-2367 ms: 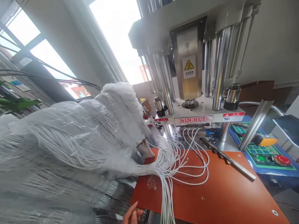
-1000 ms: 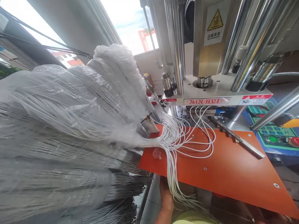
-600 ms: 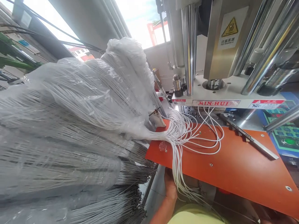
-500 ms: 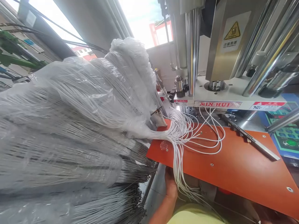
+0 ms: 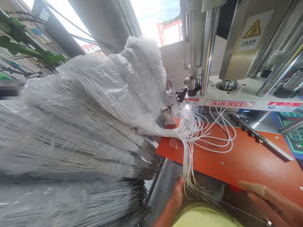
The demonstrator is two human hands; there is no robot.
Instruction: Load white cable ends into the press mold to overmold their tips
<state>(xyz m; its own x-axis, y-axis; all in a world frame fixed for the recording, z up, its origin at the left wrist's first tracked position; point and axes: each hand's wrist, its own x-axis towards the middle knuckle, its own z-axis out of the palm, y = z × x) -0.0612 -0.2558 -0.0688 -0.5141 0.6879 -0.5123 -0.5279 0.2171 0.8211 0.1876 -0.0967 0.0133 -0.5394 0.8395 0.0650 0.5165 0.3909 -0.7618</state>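
Long white cables (image 5: pixel 188 157) lie looped over the orange board and hang down past its front edge. My left hand (image 5: pixel 177 193) is beside the hanging cables, below the board; its fingertips are partly hidden, so its grip is unclear. My right hand (image 5: pixel 270 200), blurred, is over the board's front edge at the lower right, its fingers stretched out to the left and somewhat apart. One thin cable runs from the bundle to a small shiny piece (image 5: pixel 269 223) beneath this hand.
The orange board (image 5: pixel 251 157) carries a dark metal rail (image 5: pixel 265 140). Behind it stands a press (image 5: pixel 239 91) with a heat warning label. Plastic-wrapped cable bundles (image 5: pixel 82 126) fill the left side. A clamp (image 5: pixel 168 111) is at the board's left corner.
My right hand has come into clear view at the lower right, by the board's edge. My left hand appears slightly further right and more of it shows. The camera view has shifted left.
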